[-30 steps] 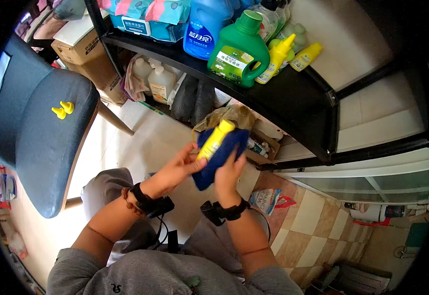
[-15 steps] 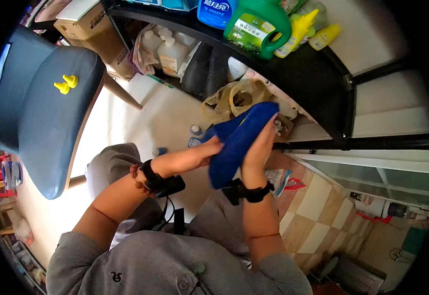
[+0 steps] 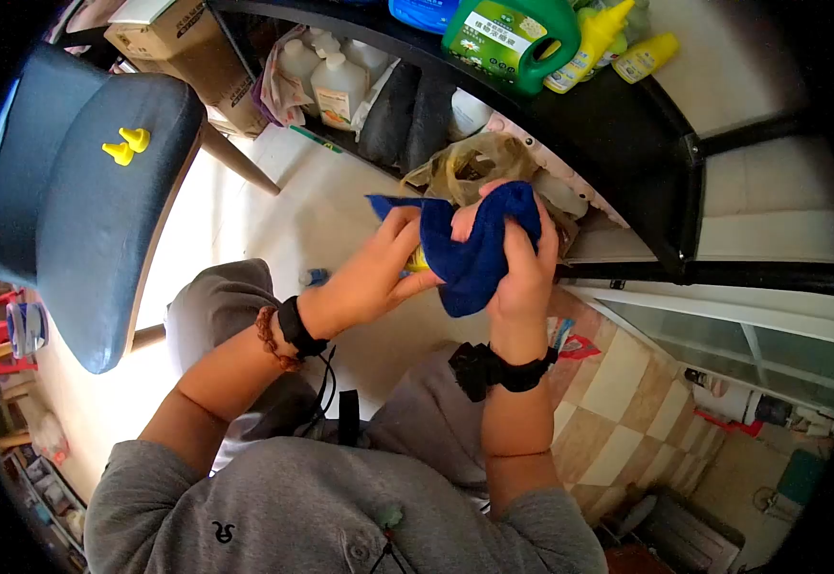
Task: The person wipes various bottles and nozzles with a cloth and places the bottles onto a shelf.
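Note:
A blue cloth point(image 3: 474, 273) is bunched between my two hands, in front of my knees. My right hand point(image 3: 524, 287) grips it from the right, fingers curled into the folds. From the left, my left hand point(image 3: 364, 277) closes around a small yellow object point(image 3: 419, 259) that shows between its thumb and fingers. The cloth covers most of that object, so its kind cannot be made out. One corner of the cloth sticks out to the left above my left fingers.
A black shelf point(image 3: 618, 143) holds a green jug point(image 3: 503, 43) and yellow bottles point(image 3: 594, 43). White pump bottles point(image 3: 338, 88) and a plastic bag point(image 3: 465, 167) are below. Two yellow nozzle caps point(image 3: 127, 145) lie on a blue chair point(image 3: 101, 220). A small bottle point(image 3: 314, 277) is on the floor.
The cloth was stretched lengthwise between flat palms; now it is bunched up and gripped with curled fingers. Both hands have shifted slightly, and the yellow object shows more.

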A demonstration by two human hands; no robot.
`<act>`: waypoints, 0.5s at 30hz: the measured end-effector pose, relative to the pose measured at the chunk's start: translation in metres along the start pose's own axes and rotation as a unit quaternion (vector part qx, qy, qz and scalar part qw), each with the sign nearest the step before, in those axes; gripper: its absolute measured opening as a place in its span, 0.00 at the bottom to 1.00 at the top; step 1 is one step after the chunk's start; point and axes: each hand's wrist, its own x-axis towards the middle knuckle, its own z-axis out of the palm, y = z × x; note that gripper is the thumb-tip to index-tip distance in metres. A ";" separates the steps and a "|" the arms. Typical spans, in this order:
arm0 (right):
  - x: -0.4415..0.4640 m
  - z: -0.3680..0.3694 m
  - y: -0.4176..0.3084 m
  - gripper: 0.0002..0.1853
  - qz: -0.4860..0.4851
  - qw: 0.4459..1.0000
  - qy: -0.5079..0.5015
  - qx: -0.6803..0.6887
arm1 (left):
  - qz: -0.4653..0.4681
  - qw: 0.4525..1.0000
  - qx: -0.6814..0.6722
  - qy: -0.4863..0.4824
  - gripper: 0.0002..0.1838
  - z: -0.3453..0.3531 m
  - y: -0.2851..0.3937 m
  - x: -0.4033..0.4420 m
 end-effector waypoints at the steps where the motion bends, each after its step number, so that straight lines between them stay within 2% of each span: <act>1: -0.001 0.002 -0.002 0.17 0.018 1.000 -0.007 0.005 | -0.013 1.000 -0.001 -0.010 0.31 0.002 -0.002 -0.002; 3: -0.003 0.006 0.000 0.16 0.015 0.998 0.049 0.046 | -0.038 0.999 -0.005 -0.029 0.30 0.005 -0.003 -0.005; 5: 0.000 0.001 0.009 0.14 0.006 0.991 0.094 0.099 | -0.022 0.999 -0.024 -0.018 0.27 -0.001 -0.003 -0.002; 6: 0.001 0.004 0.009 0.21 0.012 0.987 0.059 0.152 | -0.014 0.999 -0.033 -0.012 0.25 -0.004 -0.002 0.000; 7: -0.001 0.007 0.021 0.24 -0.039 0.998 0.050 0.024 | -0.043 0.997 -0.064 0.008 0.24 0.001 -0.007 -0.003; 8: -0.005 0.010 0.041 0.27 -0.089 0.990 0.039 -0.104 | -0.071 0.992 -0.095 0.028 0.22 0.009 -0.018 -0.010; 9: -0.007 0.018 0.049 0.30 -0.136 0.963 0.027 -0.230 | -0.055 0.991 -0.111 0.047 0.20 0.007 -0.013 -0.005; 11: -0.006 0.023 0.052 0.34 -0.159 0.949 0.002 -0.273 | -0.021 0.986 -0.141 0.083 0.18 0.004 -0.005 0.005; 13: -0.005 0.025 0.052 0.31 -0.146 0.952 0.010 -0.269 | -0.107 0.981 -0.156 0.043 0.17 0.002 -0.008 0.000; 15: -0.004 0.019 0.050 0.28 -0.105 0.954 0.032 -0.278 | -0.143 0.986 -0.087 -0.001 0.17 0.001 -0.003 -0.005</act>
